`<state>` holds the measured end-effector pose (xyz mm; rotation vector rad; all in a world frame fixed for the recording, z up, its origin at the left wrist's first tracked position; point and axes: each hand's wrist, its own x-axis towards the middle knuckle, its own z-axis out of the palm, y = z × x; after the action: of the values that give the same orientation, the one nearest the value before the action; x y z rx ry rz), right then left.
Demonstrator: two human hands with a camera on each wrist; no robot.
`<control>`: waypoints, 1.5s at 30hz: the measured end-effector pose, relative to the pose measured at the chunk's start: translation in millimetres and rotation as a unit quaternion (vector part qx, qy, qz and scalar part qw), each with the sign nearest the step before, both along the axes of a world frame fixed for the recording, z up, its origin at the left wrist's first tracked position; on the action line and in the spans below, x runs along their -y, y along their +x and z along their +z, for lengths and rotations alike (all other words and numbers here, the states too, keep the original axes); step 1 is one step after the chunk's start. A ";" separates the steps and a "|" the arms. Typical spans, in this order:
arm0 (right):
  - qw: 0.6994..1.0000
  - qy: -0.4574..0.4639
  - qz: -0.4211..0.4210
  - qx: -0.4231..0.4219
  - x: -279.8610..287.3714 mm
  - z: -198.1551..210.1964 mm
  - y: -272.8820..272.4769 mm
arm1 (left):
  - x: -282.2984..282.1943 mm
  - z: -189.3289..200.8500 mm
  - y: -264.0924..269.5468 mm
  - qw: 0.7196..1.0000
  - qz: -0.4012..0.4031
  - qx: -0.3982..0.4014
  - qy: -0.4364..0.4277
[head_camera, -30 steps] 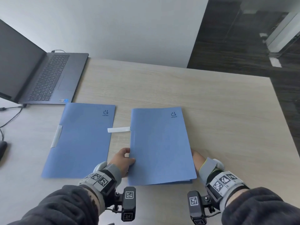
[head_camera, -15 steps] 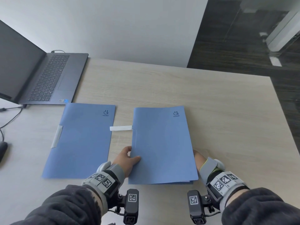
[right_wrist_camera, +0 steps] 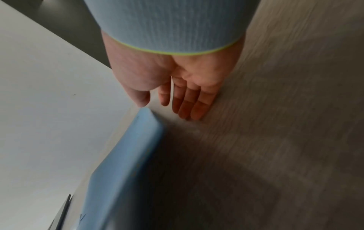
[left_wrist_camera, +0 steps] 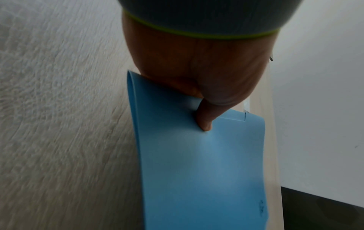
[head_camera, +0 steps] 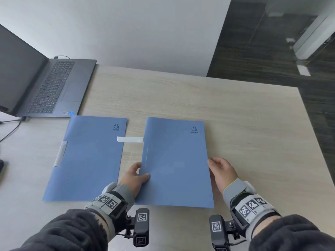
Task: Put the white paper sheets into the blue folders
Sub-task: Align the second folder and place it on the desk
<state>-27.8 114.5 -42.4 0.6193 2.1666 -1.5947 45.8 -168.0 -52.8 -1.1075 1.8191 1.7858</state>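
The left hand point(head_camera: 135, 178) pinches the spine edge of the right blue folder point(head_camera: 175, 163), thumb on the cover and fingers hidden beneath; the right hand point(head_camera: 220, 169) lies slack and holds nothing, fingers straight beside the folder's right edge; this folder lies shut on the table point(head_camera: 235, 115), as does the left blue folder point(head_camera: 87, 158) just beside it; a white tab point(head_camera: 129, 139) juts between them; no loose sheets show, so the filling looks done, and this seems a final squaring; next, probably letting go gently without skewing the folder.
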 end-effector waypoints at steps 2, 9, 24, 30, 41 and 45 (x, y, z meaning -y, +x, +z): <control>0.995 -0.096 -0.014 0.030 4.3 0.8 -0.3 | -0.6 0.5 -1.0 1.000 0.023 -0.009 0.013; 0.980 -0.182 0.003 0.083 9.2 -2.9 6.8 | -2.6 7.6 -8.2 0.992 -0.106 -0.022 -0.071; 0.982 -0.177 0.051 0.051 -16.8 -6.8 9.6 | 25.9 31.5 -53.9 0.802 -0.400 0.061 -0.439; 0.982 -0.174 0.060 0.046 -19.8 -10.3 12.7 | 19.0 18.5 -45.3 0.874 -0.329 0.025 -0.357; 0.980 -0.178 0.074 0.054 -38.6 -5.8 14.0 | 4.6 23.0 -47.7 0.871 -0.331 0.054 -0.359; 0.977 -0.192 0.074 0.062 -45.4 -5.6 14.9 | 0.7 29.3 -52.2 0.871 -0.335 0.067 -0.353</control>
<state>-12.9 160.0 -48.0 0.4130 1.7063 -1.7757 -6.3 -168.8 -23.5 -0.6218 2.4298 0.6363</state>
